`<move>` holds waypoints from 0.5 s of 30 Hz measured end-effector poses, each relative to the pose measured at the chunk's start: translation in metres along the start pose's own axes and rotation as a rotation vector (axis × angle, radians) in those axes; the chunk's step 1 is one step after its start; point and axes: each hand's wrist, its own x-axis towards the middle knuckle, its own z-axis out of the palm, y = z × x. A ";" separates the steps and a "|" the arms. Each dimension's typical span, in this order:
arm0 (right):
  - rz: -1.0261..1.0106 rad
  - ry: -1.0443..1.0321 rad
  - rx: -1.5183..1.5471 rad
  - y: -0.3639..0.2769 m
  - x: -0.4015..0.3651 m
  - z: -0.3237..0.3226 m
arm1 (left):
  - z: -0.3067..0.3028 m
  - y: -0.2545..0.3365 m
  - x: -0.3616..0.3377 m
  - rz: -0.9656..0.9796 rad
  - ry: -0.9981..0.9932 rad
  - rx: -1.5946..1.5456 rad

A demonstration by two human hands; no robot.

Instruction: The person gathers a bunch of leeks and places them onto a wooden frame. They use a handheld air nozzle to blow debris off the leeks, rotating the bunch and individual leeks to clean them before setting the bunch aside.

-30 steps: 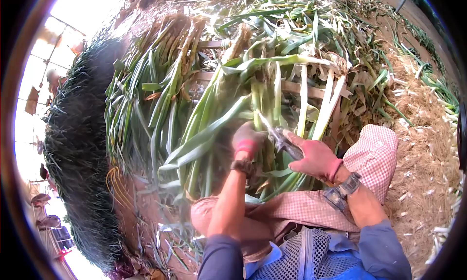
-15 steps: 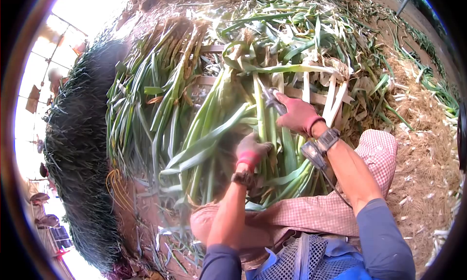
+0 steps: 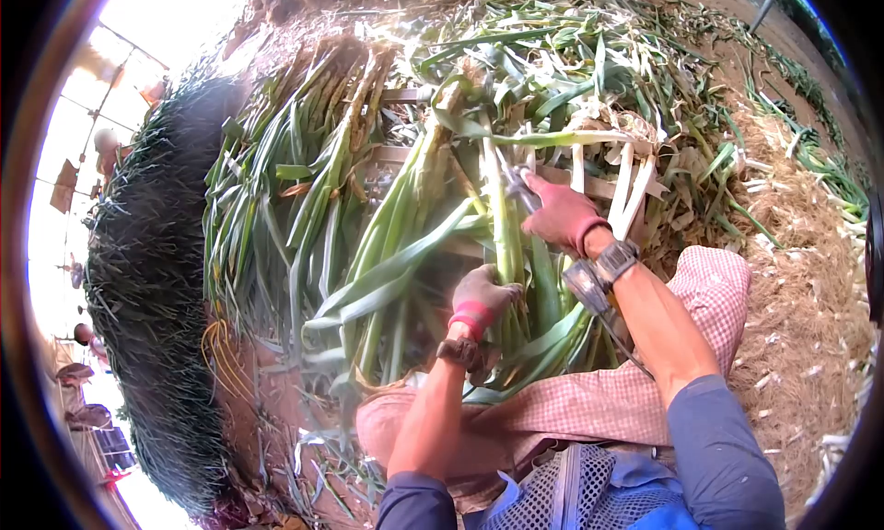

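My left hand [image 3: 482,300], in a pink and grey glove, grips the stalks of a leek bunch [image 3: 419,244] lying across my lap. My right hand [image 3: 562,212], also gloved, is farther up the bunch and holds a small knife [image 3: 516,182] against the stalks near the leaf end. A checked apron [image 3: 589,401] covers my knees under the bunch. Long green leaves fan out toward the left and top.
A heap of green leeks [image 3: 304,162] lies over a wooden frame [image 3: 571,173] in front of me. Cut leaves and dry straw [image 3: 792,281] cover the ground at right. A dark bristly mound [image 3: 147,281] runs along the left side.
My right hand with the knife moved from beside my left hand up along the stalks toward the leaf end. My left hand kept its grip and shifted slightly lower.
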 end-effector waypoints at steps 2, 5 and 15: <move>-0.008 -0.035 -0.007 0.011 -0.027 0.006 | 0.000 0.004 -0.006 0.038 0.056 0.076; -0.005 -0.143 -0.021 0.025 -0.080 0.009 | -0.003 0.006 -0.011 0.001 -0.015 0.107; -0.112 -0.125 0.088 0.098 -0.203 0.017 | 0.006 0.037 -0.033 0.055 0.089 0.368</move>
